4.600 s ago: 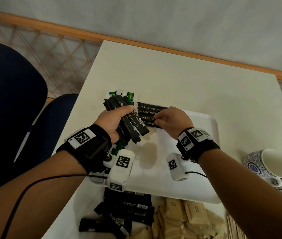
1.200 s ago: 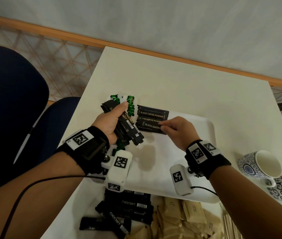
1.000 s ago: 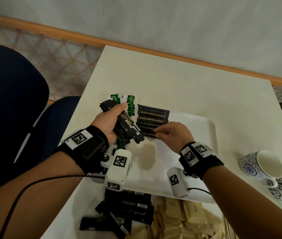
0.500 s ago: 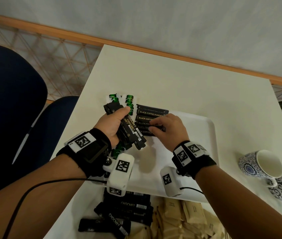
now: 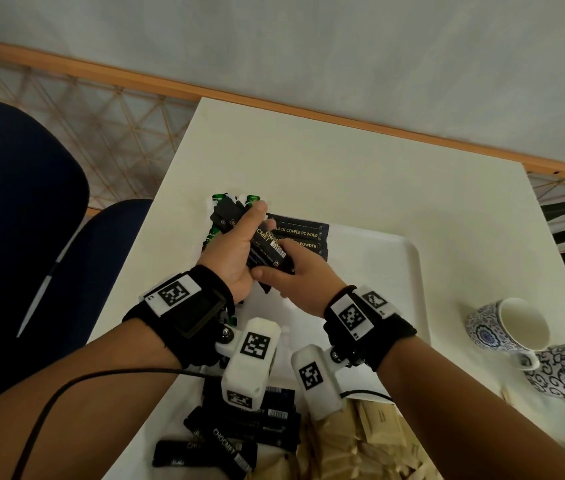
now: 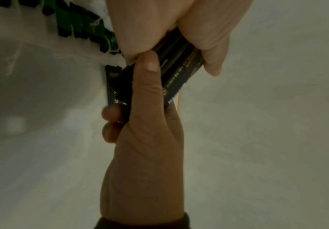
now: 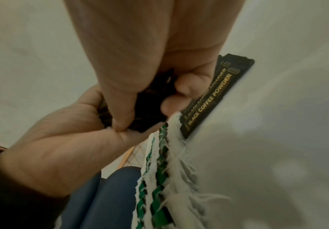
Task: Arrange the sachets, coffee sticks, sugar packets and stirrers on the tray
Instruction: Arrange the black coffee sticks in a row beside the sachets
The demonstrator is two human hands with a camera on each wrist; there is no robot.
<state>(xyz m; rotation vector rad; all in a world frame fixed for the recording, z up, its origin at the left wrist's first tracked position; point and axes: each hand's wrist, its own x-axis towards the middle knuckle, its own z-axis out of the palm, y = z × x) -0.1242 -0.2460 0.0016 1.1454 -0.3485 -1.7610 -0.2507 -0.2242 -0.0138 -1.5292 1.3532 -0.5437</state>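
My left hand (image 5: 244, 237) grips a bundle of black coffee sticks (image 5: 267, 247) above the far left corner of the white tray (image 5: 381, 292). My right hand (image 5: 276, 261) pinches the near end of the bundle between thumb and fingers. In the left wrist view the right thumb (image 6: 145, 86) lies along the sticks (image 6: 181, 69). A row of black coffee sticks (image 5: 303, 233) lies flat on the tray beside the hands, also in the right wrist view as coffee sticks (image 7: 212, 99). Green-and-white sachets (image 5: 219, 199) lie under the left hand.
On the near table lie loose black sticks (image 5: 239, 434) and brown sugar packets (image 5: 367, 434). Two patterned cups (image 5: 509, 327) stand at the right. A blue chair (image 5: 21, 220) is off the table's left edge. The tray's middle and right part is bare.
My right hand has left the row laid on the tray and moved left to the bundle, where it now pinches the sticks' near end. The left hand has tilted the bundle toward it.
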